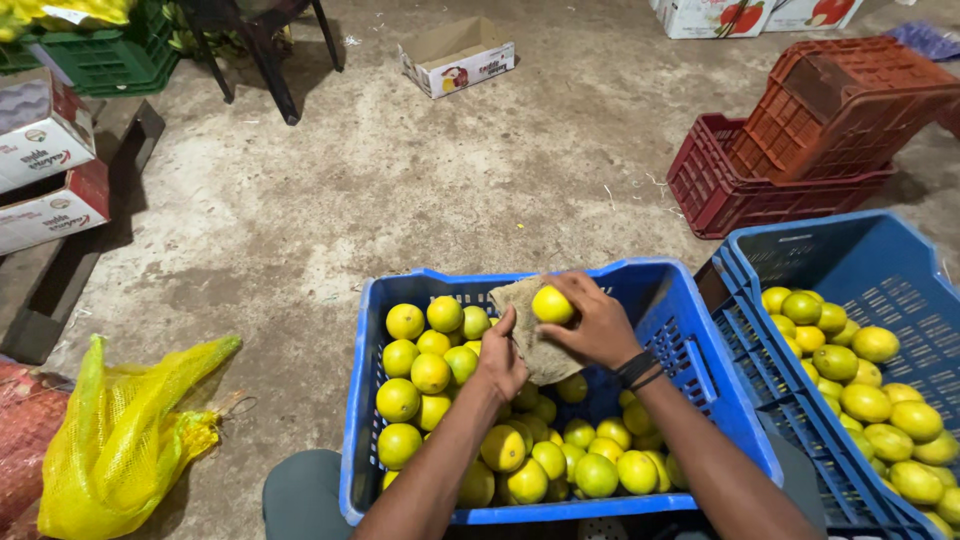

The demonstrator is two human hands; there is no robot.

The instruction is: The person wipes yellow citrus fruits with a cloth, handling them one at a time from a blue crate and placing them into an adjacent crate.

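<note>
Lime [552, 304] (on cloth [535, 345]) in right hand [598, 325].

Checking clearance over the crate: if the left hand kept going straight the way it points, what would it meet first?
Probably the burlap cloth that the left hand already grips; past it, the blue crate's far wall. Depth is unclear.

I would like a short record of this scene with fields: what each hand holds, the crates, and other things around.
Left hand: grips a brown cloth
Right hand: holds a yellow citrus fruit against the cloth
Below the hands: blue crate, partly filled with yellow-green fruits
Right side: second blue crate with similar fruits
Farther back: stacked red crates
Left on the floor: yellow mesh bag
Background: open cardboard box
</note>
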